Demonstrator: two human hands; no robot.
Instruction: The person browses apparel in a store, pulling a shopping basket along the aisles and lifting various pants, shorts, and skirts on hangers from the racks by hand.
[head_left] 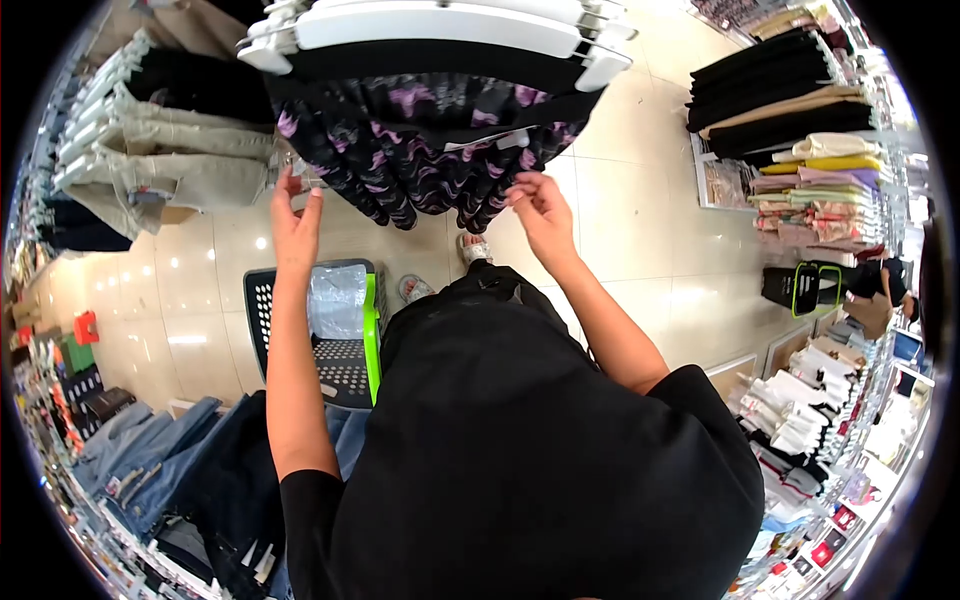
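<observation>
Patterned black trousers [420,150] with purple and pink marks hang in front of me from white hangers [440,28]. A pale tag [512,139] shows near their waistband. Left of the trousers is my left hand [297,222], raised with thumb and fingers apart; a small clear thing by its fingertips is too unclear to name. At the trousers' right edge, my right hand [541,215] has loosely bent, parted fingers. Whether its fingertips touch the cloth I cannot tell.
A black shopping basket [262,310] with a green handle [371,340] stands on the floor at my left, holding a clear plastic package. Beige trousers [185,165] hang at left, jeans [150,465] lower left. Racks of clothes [760,95] line the right, where another person [885,280] stands.
</observation>
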